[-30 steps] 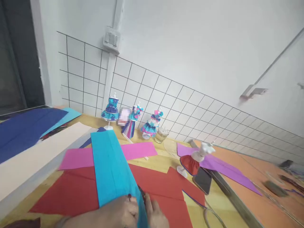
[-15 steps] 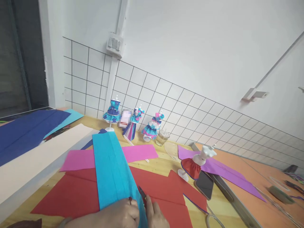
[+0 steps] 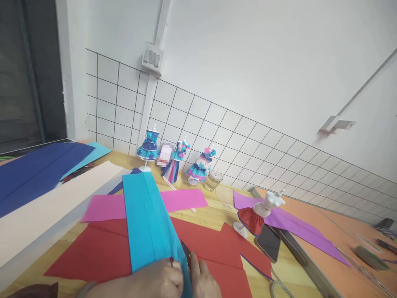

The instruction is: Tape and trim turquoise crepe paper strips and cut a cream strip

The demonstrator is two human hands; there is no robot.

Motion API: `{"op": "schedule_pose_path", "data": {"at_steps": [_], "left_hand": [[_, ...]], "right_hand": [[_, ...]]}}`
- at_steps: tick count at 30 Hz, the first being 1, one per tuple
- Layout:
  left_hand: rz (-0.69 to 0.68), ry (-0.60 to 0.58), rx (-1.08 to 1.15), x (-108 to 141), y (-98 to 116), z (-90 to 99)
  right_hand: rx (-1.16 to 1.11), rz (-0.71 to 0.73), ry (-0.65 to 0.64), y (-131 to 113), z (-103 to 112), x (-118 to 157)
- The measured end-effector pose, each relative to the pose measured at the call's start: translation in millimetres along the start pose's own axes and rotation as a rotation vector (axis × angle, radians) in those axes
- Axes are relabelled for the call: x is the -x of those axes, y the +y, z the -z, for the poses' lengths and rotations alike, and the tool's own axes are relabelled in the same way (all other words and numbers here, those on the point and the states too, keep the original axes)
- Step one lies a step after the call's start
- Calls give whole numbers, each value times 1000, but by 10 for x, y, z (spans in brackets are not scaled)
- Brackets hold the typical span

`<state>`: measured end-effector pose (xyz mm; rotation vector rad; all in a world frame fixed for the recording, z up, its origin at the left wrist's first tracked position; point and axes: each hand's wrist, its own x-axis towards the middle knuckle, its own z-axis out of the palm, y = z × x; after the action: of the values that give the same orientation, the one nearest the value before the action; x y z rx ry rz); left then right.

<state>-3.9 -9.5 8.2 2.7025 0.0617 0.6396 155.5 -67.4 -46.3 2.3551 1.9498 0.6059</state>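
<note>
My left hand point(image 3: 158, 280) is closed on the near end of a long turquoise crepe paper strip point(image 3: 144, 217). Close beside it, my right hand point(image 3: 204, 278) grips a pair of scissors point(image 3: 185, 250); their dark blades point away from me along the strip's right edge, and the handles are hidden. Beneath the strip lie red crepe paper point(image 3: 99, 248) and a pink strip point(image 3: 184, 200). To the right stands a small white dress form point(image 3: 269, 203) wearing a red skirt point(image 3: 250, 220) with a dark blue hem.
Dressed miniature forms point(image 3: 149, 145) and a glass jar point(image 3: 213, 180) stand along the back near a wire grid. A phone point(image 3: 268, 242) lies at right, beside a purple strip point(image 3: 297, 227). Cream paper point(image 3: 56, 203) and navy paper point(image 3: 43, 171) spread across the left.
The whole view has shifted slightly, with things appearing a little further right. Both hands keep nearly the same pose at the turquoise strip and the scissors.
</note>
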Motion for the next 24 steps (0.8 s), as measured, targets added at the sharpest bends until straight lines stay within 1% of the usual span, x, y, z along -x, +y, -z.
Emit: {"op": "schedule_pose_path", "data": {"at_steps": [3,6,11,13,15,17,19,22,24], "left_hand": [[-18,19,3,1,-19,-21],[-25,17,18,6,-32,-31],[-12,16,33,20,-35,-32],[45,31,6,17,-38,1],[167,31,-39,11,-57,60],[294,-1,-65,9,-96,129],[369,-37,-60,16,-149,183],[395,-57,-46,42,-216,199],[368,-53,-41,60,-232,175]], "right_hand": [[15,9,-46,-12,51,-18],[22,-16,-84,-32,89,-21],[40,-64,-87,-51,100,-10],[23,-62,-78,-51,93,-8],[2,-60,-58,-47,87,-10],[-5,-67,-32,-39,86,-14],[2,-82,-10,-29,86,-18],[-13,-99,-9,-10,74,-19],[-38,-111,-14,6,48,-12]]}}
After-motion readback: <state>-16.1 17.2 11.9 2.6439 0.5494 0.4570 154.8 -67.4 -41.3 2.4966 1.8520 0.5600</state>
